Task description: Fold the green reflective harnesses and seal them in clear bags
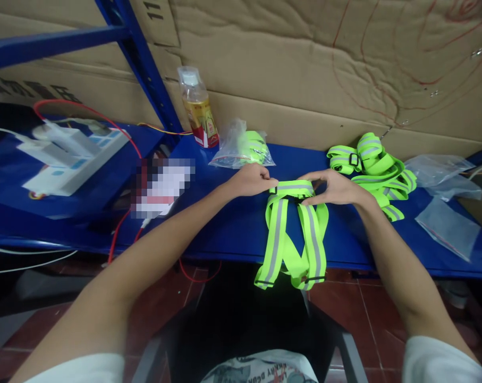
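Note:
A neon yellow-green reflective strap vest with grey stripes and black buckles lies on the blue tabletop, its lower loops hanging over the front edge. My left hand is closed, pinching the left end of the vest's top band. At the band's right end, my right hand grips with the thumb below and the fingers above. Just behind my left hand sits a clear plastic bag with a rolled neon strap in it. More bundled reflective straps lie to the right of my right hand.
Clear plastic bags lie at the far right. A drink bottle stands at the back. On the left are a partly blurred phone with a red cable and a white power strip. Cardboard lines the back.

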`<action>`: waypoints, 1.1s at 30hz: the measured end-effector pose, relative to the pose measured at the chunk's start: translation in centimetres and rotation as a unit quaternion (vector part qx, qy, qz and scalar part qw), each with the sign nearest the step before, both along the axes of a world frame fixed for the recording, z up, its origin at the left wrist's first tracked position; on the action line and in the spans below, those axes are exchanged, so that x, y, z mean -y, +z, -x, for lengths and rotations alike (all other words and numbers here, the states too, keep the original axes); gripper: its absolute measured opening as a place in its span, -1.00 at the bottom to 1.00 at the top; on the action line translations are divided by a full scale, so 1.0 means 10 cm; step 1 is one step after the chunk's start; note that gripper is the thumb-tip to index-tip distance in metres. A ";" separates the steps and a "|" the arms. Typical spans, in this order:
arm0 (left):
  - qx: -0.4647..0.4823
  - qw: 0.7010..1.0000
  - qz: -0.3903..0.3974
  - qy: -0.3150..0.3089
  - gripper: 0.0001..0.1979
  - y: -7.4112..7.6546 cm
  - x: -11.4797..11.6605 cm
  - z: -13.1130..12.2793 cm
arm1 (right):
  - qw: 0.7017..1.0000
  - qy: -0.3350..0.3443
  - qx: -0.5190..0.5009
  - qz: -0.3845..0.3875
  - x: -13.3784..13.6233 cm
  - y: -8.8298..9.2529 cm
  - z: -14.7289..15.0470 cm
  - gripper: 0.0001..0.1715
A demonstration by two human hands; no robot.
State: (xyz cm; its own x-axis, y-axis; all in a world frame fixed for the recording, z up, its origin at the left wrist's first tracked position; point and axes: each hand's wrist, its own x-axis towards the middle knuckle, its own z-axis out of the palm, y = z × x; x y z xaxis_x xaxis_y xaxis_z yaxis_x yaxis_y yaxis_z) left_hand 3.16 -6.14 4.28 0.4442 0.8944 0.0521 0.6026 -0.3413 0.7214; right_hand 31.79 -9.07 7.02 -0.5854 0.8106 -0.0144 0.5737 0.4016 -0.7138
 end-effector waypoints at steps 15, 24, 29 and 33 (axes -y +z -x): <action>0.108 0.975 -0.128 -0.145 -0.75 -0.15 0.00 0.02 | 0.994 -0.062 -0.051 -0.073 -0.06 -0.27 0.12 -0.36; 0.032 0.964 -0.195 -0.180 -0.62 -0.16 -0.05 0.04 | 0.989 -0.067 -0.132 -0.018 -0.08 -0.20 -0.01 -0.44; 0.054 0.974 -0.157 -0.152 -0.64 -0.16 -0.05 0.04 | 0.989 -0.075 -0.125 0.031 -0.10 -0.25 -0.01 -0.41; 0.091 0.984 -0.066 -0.137 -0.54 -0.17 -0.05 0.05 | 0.987 -0.101 -0.117 0.042 -0.13 -0.33 0.05 -0.30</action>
